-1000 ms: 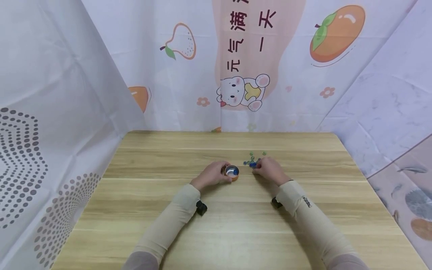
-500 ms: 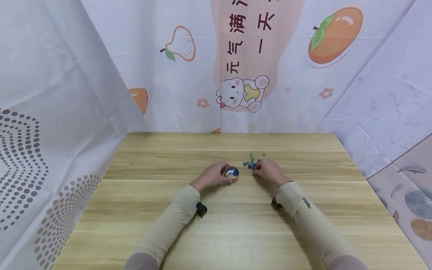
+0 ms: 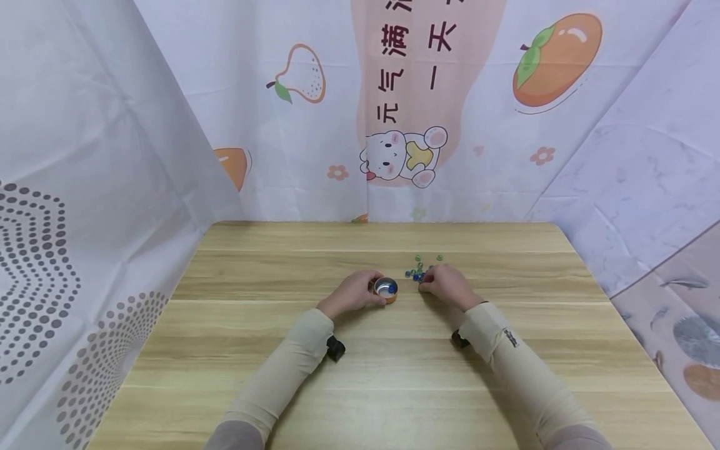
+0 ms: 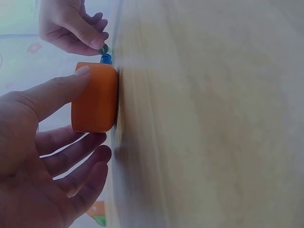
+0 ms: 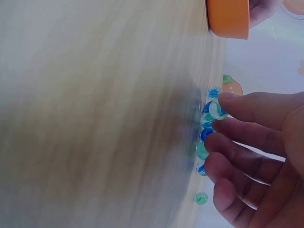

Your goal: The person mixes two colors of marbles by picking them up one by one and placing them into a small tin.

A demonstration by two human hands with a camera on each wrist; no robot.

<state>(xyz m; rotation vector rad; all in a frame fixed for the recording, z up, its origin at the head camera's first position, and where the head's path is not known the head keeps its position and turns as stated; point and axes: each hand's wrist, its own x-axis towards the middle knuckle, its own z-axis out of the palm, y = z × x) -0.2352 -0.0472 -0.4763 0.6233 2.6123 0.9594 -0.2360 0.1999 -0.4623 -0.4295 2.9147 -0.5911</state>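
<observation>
- Left hand sits on the wooden table, cupped round the small orange cup, which stands upright near the middle of the tabletop.
- The left wrist view shows the grip plainly: the thumb lies against the cup's orange side, the other fingers curl loosely round the opposite side, so the cup is held between them.
- From the head view the cup's inside looks silvery, with a bit of blue showing in it.
- Right hand rests just to the right of the cup, at a small scatter of marbles, blue and green glass.
- In the right wrist view, the thumb tip presses against a clear blue-and-white marble; the fingers are bent over the rest of the marbles on the table.
- Whether that marble is truly pinched or only touched, I cannot tell.
- One green marble lies a little apart from the cluster.
- Behind the table hangs a cloth backdrop printed with fruit and a cartoon bear.
</observation>
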